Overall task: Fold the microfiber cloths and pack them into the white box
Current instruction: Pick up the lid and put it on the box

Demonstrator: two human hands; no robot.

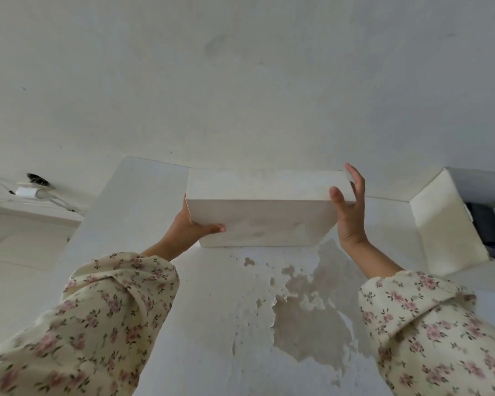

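A closed white box (pixel 265 221) rests high on a white ledge against the wall, at the centre of the head view. My left hand (pixel 187 227) grips its lower left corner, thumb lying across the front face. My right hand (pixel 350 208) is at the box's right end, fingers spread, the thumb on the front top edge and the palm close to the side. No microfiber cloths are visible.
The ledge surface (pixel 143 201) runs left to right, with peeling paint (pixel 312 318) on the wall below the box. A second white box-like object (pixel 446 224) stands at the right with dark items behind it. A white adapter with cables (pixel 30 192) lies at the left.
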